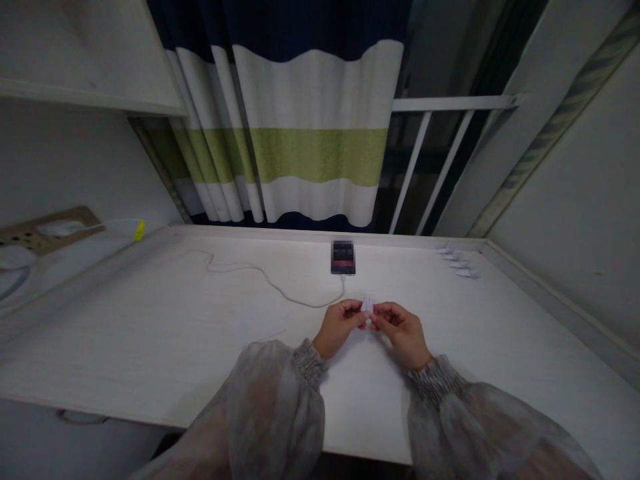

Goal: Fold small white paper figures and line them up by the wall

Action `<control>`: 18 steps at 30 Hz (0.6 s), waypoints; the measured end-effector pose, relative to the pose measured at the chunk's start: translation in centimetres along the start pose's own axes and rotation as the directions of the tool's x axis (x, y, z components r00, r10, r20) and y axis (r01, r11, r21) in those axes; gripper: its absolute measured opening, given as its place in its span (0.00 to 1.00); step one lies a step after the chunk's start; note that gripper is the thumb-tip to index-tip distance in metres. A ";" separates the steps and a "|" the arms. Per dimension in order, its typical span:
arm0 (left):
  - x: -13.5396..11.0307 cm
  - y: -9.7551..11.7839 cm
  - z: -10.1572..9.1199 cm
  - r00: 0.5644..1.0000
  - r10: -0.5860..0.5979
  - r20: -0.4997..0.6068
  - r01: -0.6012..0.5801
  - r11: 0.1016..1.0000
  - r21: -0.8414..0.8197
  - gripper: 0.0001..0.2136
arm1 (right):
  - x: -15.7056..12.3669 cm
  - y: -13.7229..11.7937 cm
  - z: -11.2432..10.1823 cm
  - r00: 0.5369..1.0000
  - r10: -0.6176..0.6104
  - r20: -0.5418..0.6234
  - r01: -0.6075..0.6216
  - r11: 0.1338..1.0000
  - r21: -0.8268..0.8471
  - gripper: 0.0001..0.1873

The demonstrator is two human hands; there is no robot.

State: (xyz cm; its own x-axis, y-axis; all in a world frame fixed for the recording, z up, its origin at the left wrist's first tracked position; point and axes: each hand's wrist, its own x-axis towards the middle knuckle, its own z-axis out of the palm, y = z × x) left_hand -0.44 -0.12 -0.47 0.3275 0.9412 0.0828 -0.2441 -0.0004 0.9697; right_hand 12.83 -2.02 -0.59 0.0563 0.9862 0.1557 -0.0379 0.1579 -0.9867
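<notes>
A small piece of folded white paper (368,305) is held upright between both hands, just above the white desk (165,313). My left hand (340,327) pinches its left side with thumb and fingers; a ring shows on one finger. On the opposite side, my right hand (404,332) grips the paper in a similar pinch. The fingers hide the lower part of the paper, so its exact shape is hard to make out. Several folded white paper pieces (463,265) lie in a row at the desk's far right corner.
A phone (343,257) lies beyond my hands, with a white cable (280,288) running left from it. A power strip (53,230) is at the left wall. Behind the desk hang striped curtains (320,153) beside white window bars (455,103).
</notes>
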 end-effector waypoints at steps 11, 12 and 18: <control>0.5 -0.4 -0.5 1.000 0.013 0.006 -0.013 0.996 0.090 0.11 | 0.4 0.1 -0.6 0.987 -0.106 0.119 0.108 0.994 -0.005 0.07; 0.4 -0.3 -0.5 1.000 0.016 0.007 -0.017 0.995 0.098 0.11 | 0.4 0.1 -0.6 0.985 -0.115 0.129 0.118 0.993 -0.016 0.06; 0.4 -0.3 -0.5 1.000 0.017 0.007 -0.017 0.995 0.094 0.12 | 0.2 0.1 -0.7 0.980 -0.140 0.143 0.147 0.988 -0.041 0.07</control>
State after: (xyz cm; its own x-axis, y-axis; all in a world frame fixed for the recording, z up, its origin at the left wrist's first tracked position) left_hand -0.66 0.44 -0.79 0.3301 0.9386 0.1005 -0.1626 -0.0484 0.9855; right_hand 13.49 -1.85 -0.66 -0.0825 0.9513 0.2969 0.0117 0.2988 -0.9542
